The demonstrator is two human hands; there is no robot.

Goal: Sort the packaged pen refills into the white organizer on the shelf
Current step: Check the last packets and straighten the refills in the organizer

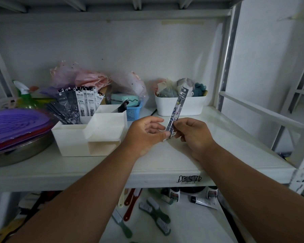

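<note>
Silver refill pkt (176, 110), pinched btwn both hands

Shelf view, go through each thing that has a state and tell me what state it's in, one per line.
Refill pack: upright, tilted, pinched at its lower end by both hands.
Left hand: thumb and finger pinching the pack.
Right hand: fingers curled on the pack.
White organizer: rear compartment holds upright refill packs; front tray looks empty.
White bin: full of soft items.
</note>
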